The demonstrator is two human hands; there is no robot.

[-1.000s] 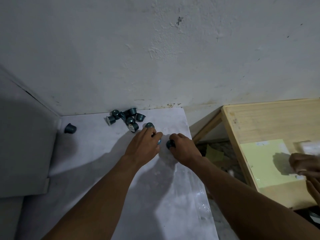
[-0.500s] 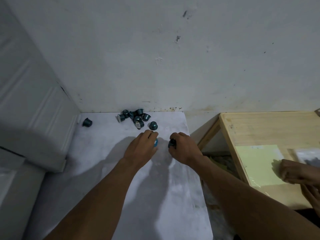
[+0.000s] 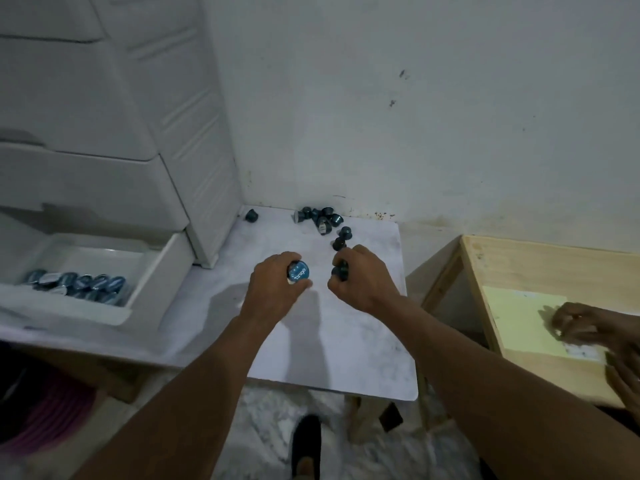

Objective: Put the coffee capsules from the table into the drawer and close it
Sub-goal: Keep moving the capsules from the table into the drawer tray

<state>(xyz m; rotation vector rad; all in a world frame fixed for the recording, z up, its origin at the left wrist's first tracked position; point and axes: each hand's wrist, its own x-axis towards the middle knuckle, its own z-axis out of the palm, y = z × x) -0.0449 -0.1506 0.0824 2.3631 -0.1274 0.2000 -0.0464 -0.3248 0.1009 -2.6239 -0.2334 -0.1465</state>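
Observation:
My left hand [image 3: 277, 289] grips a blue coffee capsule [image 3: 298, 271] whose foil lid faces the camera, just above the white table [image 3: 311, 341]. My right hand [image 3: 360, 282] holds dark capsules [image 3: 340, 270] in its curled fingers. Several more dark blue capsules [image 3: 320, 218] lie in a loose pile near the wall, two others [image 3: 341, 239] just beyond my right hand and a single one [image 3: 250, 215] by the cabinet. The drawer [image 3: 152, 271] at the left stands pulled out, with several capsules [image 3: 79, 284] inside.
A white plastic drawer cabinet [image 3: 104, 116] stands at the table's left end against the wall. A wooden table [image 3: 554, 268] with a yellow sheet [image 3: 519, 317] is to the right, where another person's hands [image 3: 588, 327] rest. My foot [image 3: 306, 441] shows on the floor below.
Both hands have drawn back from the pile toward me with capsules in them. The camera has turned left and down, bringing the open drawer and cabinet into view.

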